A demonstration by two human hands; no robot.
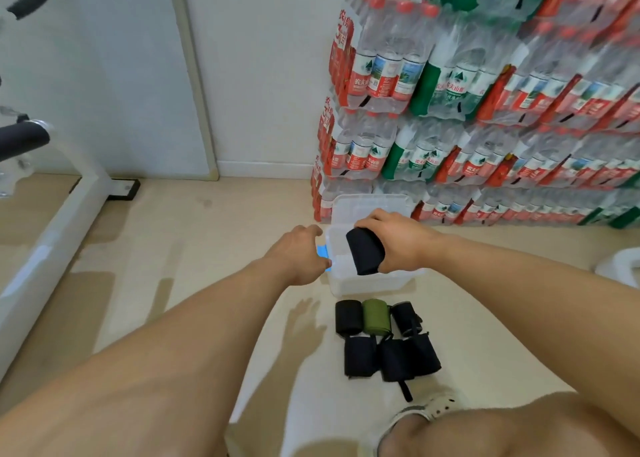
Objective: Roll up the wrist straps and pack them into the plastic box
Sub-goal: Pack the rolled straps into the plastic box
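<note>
A storeroom or gym back room: shrink-wrapped bottled-water packs [485,110] stacked against the white wall [263,76], exercise-machine frame [69,207] on the bare floor [180,228].

Shrink-wrapped packs of bottled water [485,110] standing stacked against a white wall [263,58], with a white metal frame [52,242] resting on the beige floor [173,221]

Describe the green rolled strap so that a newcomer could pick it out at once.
Find the clear plastic box on the floor before the stacked water bottles. Just nearer the camera lie six rolled fabric wrist straps; the olive green roll is mid back row, the only one not black.
</note>
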